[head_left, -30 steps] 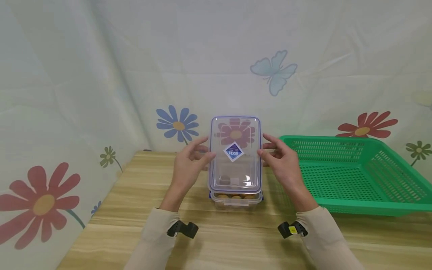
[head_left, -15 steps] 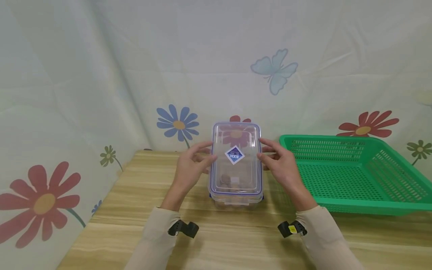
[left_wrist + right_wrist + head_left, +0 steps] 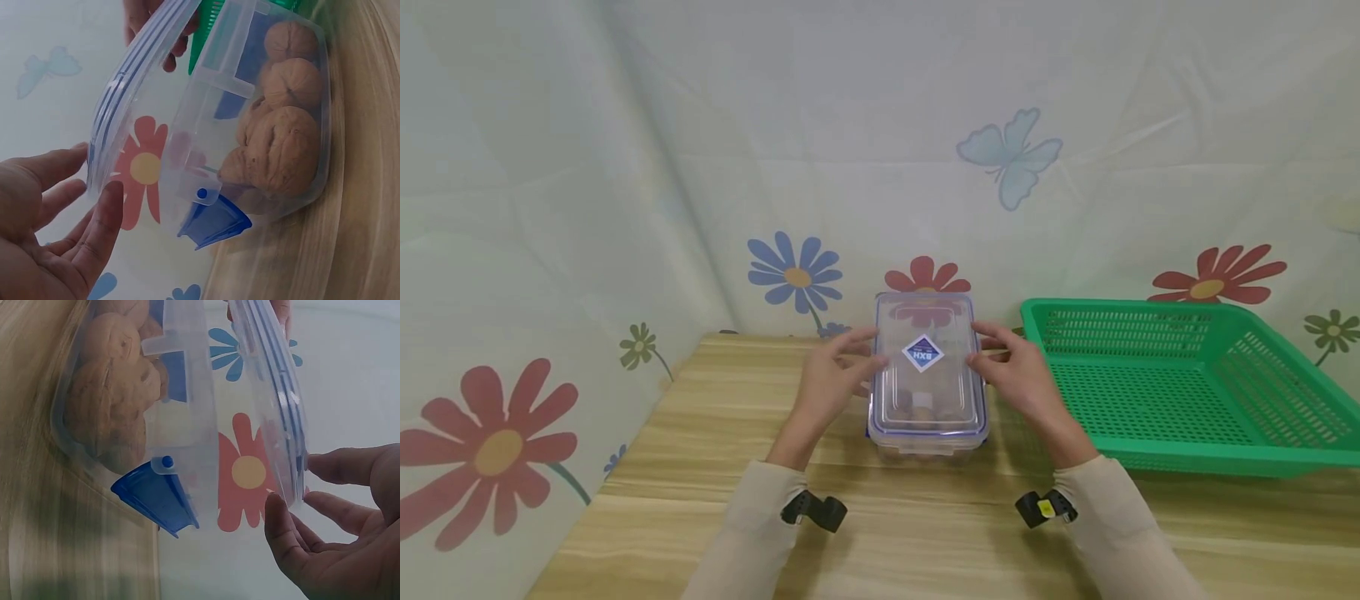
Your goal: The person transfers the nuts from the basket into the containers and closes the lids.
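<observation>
Between my two hands is a clear plastic lid (image 3: 925, 392) with a blue seal and a diamond label. My left hand (image 3: 831, 379) pinches its left edge, and my right hand (image 3: 1018, 375) pinches the right one. The lid slants above a clear food container (image 3: 917, 454), its near end low and its far end raised, as a gap in both wrist views shows. Inside the container lie several walnuts (image 3: 290, 147). A blue side clip (image 3: 215, 222) hangs folded out in the left wrist view, and another blue clip (image 3: 156, 497) sticks out in the right wrist view.
To the right a green slotted basket (image 3: 1187, 458) stands on the wood-grain table (image 3: 737, 500), close to my right hand. Behind the table hangs a pale curtain (image 3: 865, 167) printed with flowers and a butterfly.
The lid has come down from a steeper, higher stance toward the container, its far edge dropping. Both hands have lowered with it, still pinching its sides; the walnuts are now seen through it from above.
</observation>
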Tool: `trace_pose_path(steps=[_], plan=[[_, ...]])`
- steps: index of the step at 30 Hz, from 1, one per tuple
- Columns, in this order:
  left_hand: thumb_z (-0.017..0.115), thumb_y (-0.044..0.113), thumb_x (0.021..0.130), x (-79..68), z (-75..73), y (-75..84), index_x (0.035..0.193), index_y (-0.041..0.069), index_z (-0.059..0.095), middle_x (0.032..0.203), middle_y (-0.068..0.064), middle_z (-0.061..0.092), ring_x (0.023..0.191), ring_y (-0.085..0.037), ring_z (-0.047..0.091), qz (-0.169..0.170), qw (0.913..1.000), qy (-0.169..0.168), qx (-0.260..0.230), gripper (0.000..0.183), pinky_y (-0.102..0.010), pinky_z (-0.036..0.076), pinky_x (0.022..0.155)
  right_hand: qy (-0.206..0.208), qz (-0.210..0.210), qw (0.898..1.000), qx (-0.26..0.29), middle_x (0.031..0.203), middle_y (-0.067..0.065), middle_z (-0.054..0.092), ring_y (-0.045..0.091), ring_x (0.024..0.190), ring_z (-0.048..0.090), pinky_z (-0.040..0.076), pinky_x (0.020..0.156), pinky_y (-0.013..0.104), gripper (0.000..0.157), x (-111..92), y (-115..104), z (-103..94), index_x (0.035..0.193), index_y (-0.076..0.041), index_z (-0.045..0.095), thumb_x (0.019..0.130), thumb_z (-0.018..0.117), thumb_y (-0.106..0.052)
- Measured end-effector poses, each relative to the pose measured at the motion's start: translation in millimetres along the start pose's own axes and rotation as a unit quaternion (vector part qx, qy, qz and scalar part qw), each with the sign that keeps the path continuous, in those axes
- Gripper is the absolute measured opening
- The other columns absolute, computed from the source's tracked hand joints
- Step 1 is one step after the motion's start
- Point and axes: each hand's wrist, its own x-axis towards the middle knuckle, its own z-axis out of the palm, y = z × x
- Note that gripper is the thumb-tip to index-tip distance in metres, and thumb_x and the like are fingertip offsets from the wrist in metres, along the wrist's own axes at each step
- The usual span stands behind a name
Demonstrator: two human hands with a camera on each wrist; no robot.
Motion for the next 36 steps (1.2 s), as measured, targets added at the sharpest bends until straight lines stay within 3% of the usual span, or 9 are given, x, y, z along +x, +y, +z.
trace_pose_path(steps=[9, 22, 36], plan=[[0.082, 0.009, 0.094, 1.0, 4.3, -6.4, 0.138, 0.003, 0.07, 0.121, -0.025, 0.071, 0.092, -0.037, 0.077, -0.01, 0.9998, 0.0, 0.015, 0.046, -0.039, 0.068, 0.066, -0.022, 0.024, 0.999, -0.021, 0.147, 0.03, 0.055, 0.045, 0.126, 0.061, 0.058, 0.102, 0.056, 0.053, -2, 1, 3.6, 0.156, -0.002, 0.049, 0.106, 0.064, -0.015], [0.084, 0.013, 0.094, -1.1, 5.8, -9.8, 0.138, 0.004, 0.07, 0.127, -0.022, 0.071, 0.1, -0.037, 0.076, -0.031, 0.9984, -0.013, 0.046, 0.048, -0.04, 0.068, 0.072, -0.041, 0.054, 0.997, -0.039, 0.15, 0.031, 0.052, 0.046, 0.128, 0.06, 0.058, 0.103, 0.055, 0.055, 1, 5, 10.2, 0.158, 0.0, 0.046, 0.107, 0.061, -0.014], [0.084, 0.012, 0.093, -3.2, 7.3, -9.0, 0.137, 0.005, 0.071, 0.125, -0.021, 0.072, 0.097, -0.034, 0.076, -0.044, 0.9969, -0.013, 0.063, 0.046, -0.038, 0.068, 0.07, -0.043, 0.051, 0.997, -0.047, 0.147, 0.033, 0.054, 0.045, 0.122, 0.064, 0.059, 0.101, 0.055, 0.054, 2, 12, 15.4, 0.155, 0.004, 0.048, 0.106, 0.062, -0.012]])
